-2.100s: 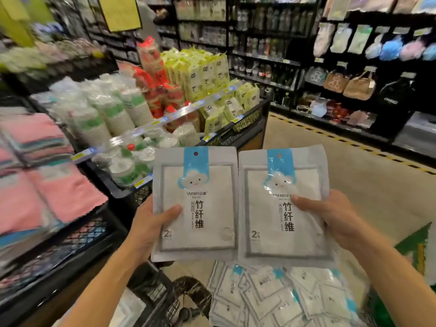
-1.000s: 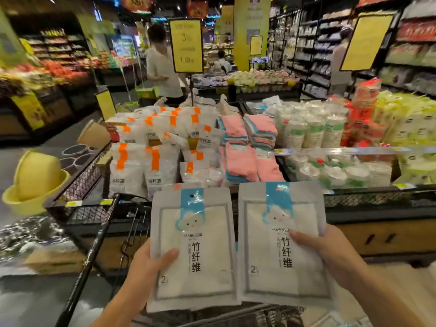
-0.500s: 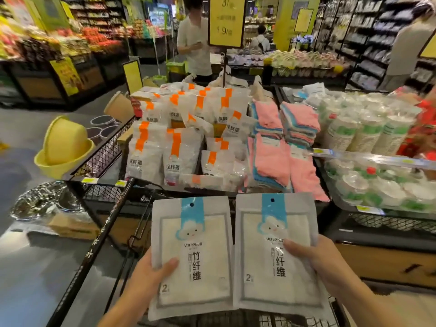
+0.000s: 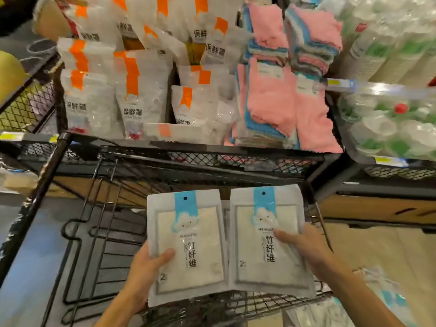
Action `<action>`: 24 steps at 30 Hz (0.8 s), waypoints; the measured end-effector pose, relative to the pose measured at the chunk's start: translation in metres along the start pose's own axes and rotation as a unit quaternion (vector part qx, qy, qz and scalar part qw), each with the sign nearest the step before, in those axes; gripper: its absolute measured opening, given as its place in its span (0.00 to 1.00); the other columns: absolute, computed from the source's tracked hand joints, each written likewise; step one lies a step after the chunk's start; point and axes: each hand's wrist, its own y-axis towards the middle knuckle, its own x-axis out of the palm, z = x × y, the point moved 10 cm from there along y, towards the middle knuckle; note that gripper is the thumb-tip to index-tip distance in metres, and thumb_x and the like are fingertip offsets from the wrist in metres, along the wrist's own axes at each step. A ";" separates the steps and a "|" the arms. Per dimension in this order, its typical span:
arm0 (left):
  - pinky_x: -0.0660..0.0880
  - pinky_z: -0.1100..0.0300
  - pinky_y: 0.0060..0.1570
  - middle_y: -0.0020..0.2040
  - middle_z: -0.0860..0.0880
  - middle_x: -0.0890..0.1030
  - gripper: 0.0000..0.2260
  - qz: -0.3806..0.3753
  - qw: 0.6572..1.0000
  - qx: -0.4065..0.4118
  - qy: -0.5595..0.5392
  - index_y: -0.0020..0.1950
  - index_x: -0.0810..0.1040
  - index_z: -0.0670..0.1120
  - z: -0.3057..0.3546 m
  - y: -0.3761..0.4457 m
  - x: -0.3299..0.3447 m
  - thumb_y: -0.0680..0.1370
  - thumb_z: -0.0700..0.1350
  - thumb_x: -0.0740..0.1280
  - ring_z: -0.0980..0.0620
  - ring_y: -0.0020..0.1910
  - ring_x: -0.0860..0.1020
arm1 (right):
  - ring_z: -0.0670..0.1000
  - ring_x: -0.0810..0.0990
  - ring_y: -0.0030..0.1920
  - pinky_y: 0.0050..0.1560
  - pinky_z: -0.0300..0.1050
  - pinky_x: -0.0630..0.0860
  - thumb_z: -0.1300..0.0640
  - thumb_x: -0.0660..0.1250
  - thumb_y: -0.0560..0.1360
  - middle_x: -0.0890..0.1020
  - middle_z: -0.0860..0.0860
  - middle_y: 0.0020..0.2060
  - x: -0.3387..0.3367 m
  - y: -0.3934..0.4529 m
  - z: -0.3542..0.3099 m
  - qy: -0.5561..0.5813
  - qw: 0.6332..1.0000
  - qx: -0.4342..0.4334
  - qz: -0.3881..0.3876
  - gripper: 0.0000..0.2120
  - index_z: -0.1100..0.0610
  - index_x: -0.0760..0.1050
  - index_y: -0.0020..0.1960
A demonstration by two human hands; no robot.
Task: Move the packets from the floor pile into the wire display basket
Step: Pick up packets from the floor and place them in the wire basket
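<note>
Since a moment ago both flat white blue-tabbed packets, left (image 4: 186, 246) and right (image 4: 269, 239), have come down over the near black wire basket (image 4: 99, 232); left hand (image 4: 144, 267) and right hand (image 4: 304, 249) each grip one, so release looks close.

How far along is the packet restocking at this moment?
Done: nothing visibly placed; the wire basket below the hands looks bare. In hand: left hand and right hand each grip a blue-topped packet. Left: blurred floor packets.
</note>
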 end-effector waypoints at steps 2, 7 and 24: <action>0.83 0.46 0.48 0.52 0.45 0.87 0.13 -0.003 1.000 -0.015 0.007 0.60 0.79 0.44 -0.020 0.022 0.000 0.78 0.34 0.71 0.43 0.50 0.86 | 0.61 0.88 0.48 0.51 0.62 0.84 0.62 0.76 0.73 0.88 0.58 0.48 0.004 0.017 0.020 -0.005 1.000 0.023 0.008 0.17 0.61 0.80 0.61; 0.82 0.41 0.54 0.54 0.46 0.87 0.15 -0.001 0.998 -0.051 0.027 0.63 0.79 0.46 -0.066 0.078 -0.006 0.78 0.35 0.72 0.43 0.52 0.86 | 0.62 0.88 0.48 0.52 0.65 0.83 0.63 0.75 0.74 0.88 0.60 0.49 0.015 0.066 0.065 -0.016 0.997 0.071 0.024 0.15 0.63 0.80 0.60; 0.81 0.39 0.56 0.55 0.41 0.85 0.17 0.014 0.993 -0.111 0.029 0.64 0.77 0.42 -0.195 0.256 0.030 0.76 0.39 0.74 0.38 0.55 0.84 | 0.59 0.88 0.49 0.53 0.62 0.84 0.61 0.75 0.74 0.88 0.57 0.50 0.026 0.250 0.187 -0.117 0.988 0.085 0.057 0.15 0.62 0.81 0.60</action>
